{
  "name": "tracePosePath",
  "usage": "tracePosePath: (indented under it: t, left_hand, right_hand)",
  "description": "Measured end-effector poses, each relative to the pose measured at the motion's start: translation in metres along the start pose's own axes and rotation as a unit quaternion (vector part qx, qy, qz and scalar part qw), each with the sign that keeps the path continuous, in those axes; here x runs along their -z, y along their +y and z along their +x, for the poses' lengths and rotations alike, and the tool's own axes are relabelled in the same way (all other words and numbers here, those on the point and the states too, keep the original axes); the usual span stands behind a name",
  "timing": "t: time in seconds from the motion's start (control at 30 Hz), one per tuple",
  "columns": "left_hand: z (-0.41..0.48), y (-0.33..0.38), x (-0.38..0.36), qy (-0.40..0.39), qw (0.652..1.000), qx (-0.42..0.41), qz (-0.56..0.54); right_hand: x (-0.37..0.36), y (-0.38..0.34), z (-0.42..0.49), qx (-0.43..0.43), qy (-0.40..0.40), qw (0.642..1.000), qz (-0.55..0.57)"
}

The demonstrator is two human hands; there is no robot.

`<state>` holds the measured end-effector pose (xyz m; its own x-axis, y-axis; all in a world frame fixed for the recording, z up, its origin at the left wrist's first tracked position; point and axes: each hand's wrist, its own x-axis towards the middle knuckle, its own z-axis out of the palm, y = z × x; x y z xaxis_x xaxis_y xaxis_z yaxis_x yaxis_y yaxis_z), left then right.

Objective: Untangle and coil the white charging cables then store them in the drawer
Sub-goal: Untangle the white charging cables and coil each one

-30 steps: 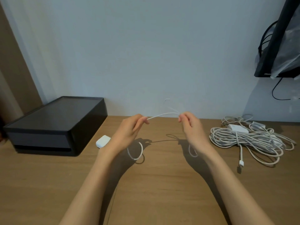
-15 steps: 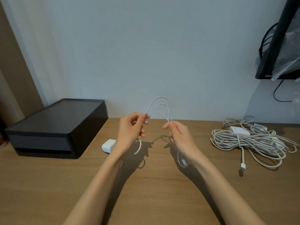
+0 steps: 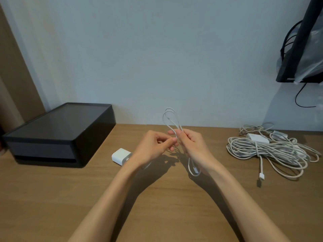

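- So, hands are closing in: stretched apart a second ago, now right hand (image 3: pixel 194 145) is gripping white cable (image 3: pixel 168 117) folded into loops, poking up at 12 o'clock.
- Left hand (image 3: pixel 150 149) is pinching a strand alongside; coiling is progressing.
- Tangled bundle (image 3: pixel 272 151) is waiting at 3 o'clock, drawer box (image 3: pixel 61 135) at 9.
- Left wrist is hiding whether charger brick (image 3: pixel 120 156) connects.

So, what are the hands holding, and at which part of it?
A thin white cable, folded into loops. The right hand grips the gathered strands between an upper and a lower loop; the left hand pinches a strand beside it.
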<state>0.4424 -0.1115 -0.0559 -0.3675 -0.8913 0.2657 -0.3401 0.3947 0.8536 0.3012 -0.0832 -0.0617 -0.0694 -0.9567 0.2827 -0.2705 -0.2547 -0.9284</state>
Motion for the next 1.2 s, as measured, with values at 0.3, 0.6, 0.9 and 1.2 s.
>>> tracePosePath:
  t: [0.3, 0.6, 0.9, 1.2]
  left_hand:
    - [0.002, -0.006, 0.009, -0.068, 0.997, 0.03, -0.014]
    - [0.007, -0.026, 0.025, -0.074, 0.995, 0.01, 0.072]
    - [0.006, -0.019, 0.034, 0.002, 0.999, -0.038, -0.019]
    - [0.007, -0.027, 0.032, -0.073, 0.991, -0.015, 0.109]
  right_hand:
    - [0.014, 0.008, 0.009, -0.035, 0.075, 0.992, 0.099]
    - [0.036, 0.01, 0.023, -0.033, 0.229, 0.925, 0.301]
    - [0.047, 0.023, 0.023, -0.052, 0.255, 0.888, 0.379]
    - [0.049, 0.02, 0.025, -0.053, 0.246, 0.903, 0.349]
